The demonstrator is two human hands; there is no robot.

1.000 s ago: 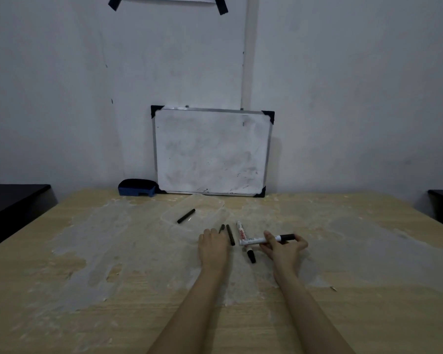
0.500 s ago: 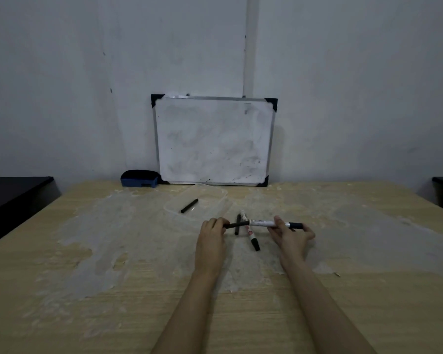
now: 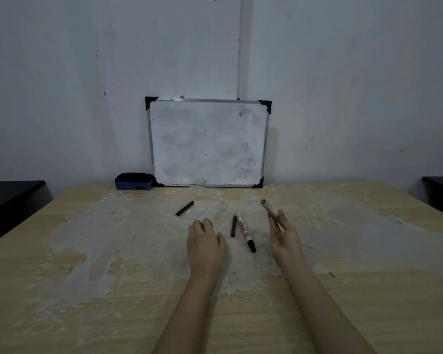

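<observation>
Held level between both hands a moment ago, the whiteboard marker (image 3: 268, 208) now tilts up above the worktop (image 3: 87, 290), clamped only in the fingers of the right hand (image 3: 284, 237), while the left hand (image 3: 205, 242) lies curled beside the clear container (image 3: 216, 199), with whatever it holds hidden, so the marker is probably uncapped.

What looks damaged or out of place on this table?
The table top looks worn: large whitish, flaky patches cover the wood in the middle. The whiteboard leaning on the wall is smeared grey. The marker in the right hand shows an open end, without a cap.
</observation>
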